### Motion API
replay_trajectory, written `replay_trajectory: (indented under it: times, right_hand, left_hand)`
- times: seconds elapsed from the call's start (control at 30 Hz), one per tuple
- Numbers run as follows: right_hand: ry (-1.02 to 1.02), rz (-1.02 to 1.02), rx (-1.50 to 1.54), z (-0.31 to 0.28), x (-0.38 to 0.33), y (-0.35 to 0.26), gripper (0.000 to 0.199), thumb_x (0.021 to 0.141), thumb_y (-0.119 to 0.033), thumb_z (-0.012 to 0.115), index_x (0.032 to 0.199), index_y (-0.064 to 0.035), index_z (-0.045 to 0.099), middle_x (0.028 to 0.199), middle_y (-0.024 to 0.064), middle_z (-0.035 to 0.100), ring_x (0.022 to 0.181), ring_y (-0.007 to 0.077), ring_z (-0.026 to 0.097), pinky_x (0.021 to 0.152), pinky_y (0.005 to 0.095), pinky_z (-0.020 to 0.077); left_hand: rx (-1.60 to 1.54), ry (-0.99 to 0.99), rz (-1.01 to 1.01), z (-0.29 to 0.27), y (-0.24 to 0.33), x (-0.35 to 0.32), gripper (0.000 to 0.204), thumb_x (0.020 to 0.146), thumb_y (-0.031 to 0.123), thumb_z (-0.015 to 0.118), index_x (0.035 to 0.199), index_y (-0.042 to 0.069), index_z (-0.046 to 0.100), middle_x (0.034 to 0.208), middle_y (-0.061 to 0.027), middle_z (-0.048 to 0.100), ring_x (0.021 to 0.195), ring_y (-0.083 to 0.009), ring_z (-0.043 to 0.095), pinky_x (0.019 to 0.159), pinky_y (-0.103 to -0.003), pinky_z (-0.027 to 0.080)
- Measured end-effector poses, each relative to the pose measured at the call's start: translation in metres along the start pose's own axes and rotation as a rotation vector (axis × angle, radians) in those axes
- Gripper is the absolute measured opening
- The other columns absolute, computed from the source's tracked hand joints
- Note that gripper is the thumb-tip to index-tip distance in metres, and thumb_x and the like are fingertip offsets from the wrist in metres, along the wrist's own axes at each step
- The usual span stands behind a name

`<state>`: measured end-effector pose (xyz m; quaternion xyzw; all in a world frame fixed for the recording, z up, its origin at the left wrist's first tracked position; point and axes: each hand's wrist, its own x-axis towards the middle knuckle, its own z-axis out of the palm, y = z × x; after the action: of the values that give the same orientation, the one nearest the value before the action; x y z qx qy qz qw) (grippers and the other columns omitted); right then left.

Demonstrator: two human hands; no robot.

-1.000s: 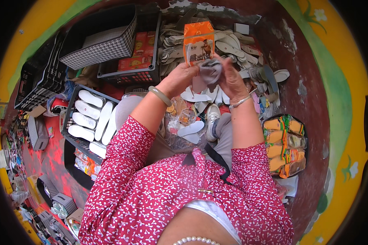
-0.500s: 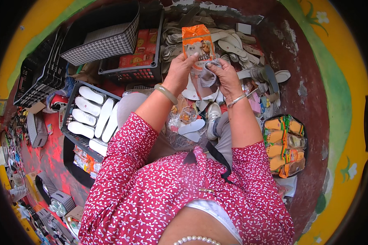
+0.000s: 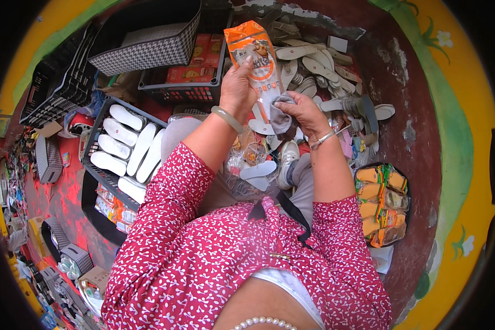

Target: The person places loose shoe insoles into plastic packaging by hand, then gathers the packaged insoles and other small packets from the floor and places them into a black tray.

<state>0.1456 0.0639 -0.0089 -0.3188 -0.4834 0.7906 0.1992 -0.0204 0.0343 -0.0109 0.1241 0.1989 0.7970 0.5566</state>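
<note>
My left hand [image 3: 238, 91] grips an orange-and-clear plastic packet [image 3: 254, 45], thumb on its front. The packet is long and narrow, with its orange top tilted to the left. A crumpled grey cloth [image 3: 281, 122] is pinched in my right hand [image 3: 307, 113] and lies against the packet's clear lower end. What is inside the packet is hard to make out. Beyond my hands lies a heap of pale insoles [image 3: 320, 69].
At my left, a dark crate [image 3: 100, 170] holds several white insoles [image 3: 118, 146]. Behind it stand a houndstooth-patterned basket [image 3: 148, 55] and a black crate [image 3: 184, 91] with red boxes [image 3: 203, 52]. To my right, a basket holds packaged yellow insoles [image 3: 370, 192]. Clear plastic wrappings [image 3: 247, 154] lie between my legs.
The packet has shifted left, its top tilting further left. My right hand and the cloth have moved down and slightly right, toward the packet's lower end.
</note>
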Motion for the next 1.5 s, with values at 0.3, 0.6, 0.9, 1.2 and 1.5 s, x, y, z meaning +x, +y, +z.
replay_trajectory:
  times: [0.3,0.6,0.9,1.2,1.5]
  right_hand:
    - [0.210,-0.198,-0.363,-0.029,-0.001,0.005,0.019,0.076,-0.013,0.065,0.093,-0.0026,0.063,0.076,0.0051,0.063,0.071,0.0121,0.060,0.065,0.0241,0.0463]
    - [0.130,-0.355,-1.414,-0.018,-0.020,0.001,0.015,0.066,-0.014,0.054,0.077,-0.0056,0.060,0.075,0.0158,0.059,0.072,0.0342,0.057,0.063,0.0403,0.0441]
    - [0.367,-0.508,-1.376,-0.034,-0.029,-0.013,0.020,0.065,-0.010,0.057,0.084,-0.0091,0.063,0.074,0.0107,0.061,0.073,0.0283,0.060,0.064,0.0382,0.0471]
    - [0.253,-0.479,0.586,-0.106,-0.049,-0.032,0.036,0.090,-0.029,0.052,0.113,-0.0027,0.052,0.114,0.0101,0.057,0.104,0.0238,0.055,0.092,0.0377,0.0419]
    - [0.045,-0.332,0.388,-0.012,-0.016,-0.014,0.048,0.088,-0.026,0.057,0.129,-0.0054,0.043,0.123,0.0087,0.051,0.113,0.0191,0.048,0.098,0.0337,0.0355]
  left_hand:
    - [0.508,0.113,0.240,-0.014,0.001,0.012,0.044,0.082,0.014,0.061,0.119,-0.002,0.044,0.115,-0.0157,0.053,0.107,-0.0264,0.052,0.092,-0.036,0.042]
    - [2.166,-0.880,0.305,-0.001,-0.016,-0.019,0.042,0.072,0.024,0.065,0.110,0.008,0.057,0.107,-0.0161,0.059,0.112,-0.0324,0.048,0.096,-0.043,0.034]
    - [2.059,-0.755,-0.266,0.002,-0.008,-0.015,0.022,0.076,0.016,0.058,0.094,0.008,0.065,0.088,-0.0152,0.064,0.087,-0.0325,0.060,0.078,-0.040,0.046]
    - [0.611,-0.187,-0.476,0.007,0.012,-0.005,0.028,0.076,0.013,0.066,0.099,-0.001,0.059,0.089,-0.0094,0.063,0.077,-0.0182,0.061,0.073,-0.032,0.050]
    - [0.490,0.007,-0.379,0.002,0.004,-0.008,0.027,0.077,0.009,0.064,0.101,-0.001,0.056,0.085,-0.0080,0.063,0.075,-0.0188,0.062,0.069,-0.033,0.051]
